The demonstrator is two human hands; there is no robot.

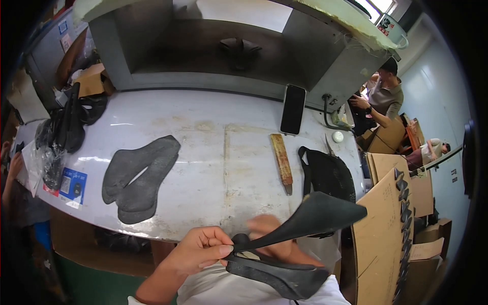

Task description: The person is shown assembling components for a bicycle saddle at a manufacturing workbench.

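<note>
Left hand (206,249) has thumb and forefinger pinched on the narrow end of a forked black piece (317,218), up off the table in front of the white shirt (203,290), its two arms spreading to the right. Right hand (269,226) is blurred and partly behind the upper arm of the piece; cannot tell whether its fingers grip. Under the table at left, an open carton (76,241) holds dark stuff, too dim to identify. At right, tall cardboard (378,229) with a row of small black parts (405,218) along its edge. On the white table (203,203): flat gray pads (160,175) left of centre, worn yellow tool (281,160), black strapped item (333,175), white round item (337,136), phone (293,109). Left end: clear bag (51,173) with black items inside, small brown box (92,81) behind, contents unclear. At the back, an open-fronted gray metal box (119,46) has a dark winged item (240,48) inside. Co-worker (389,99) sits beyond, right.
</note>
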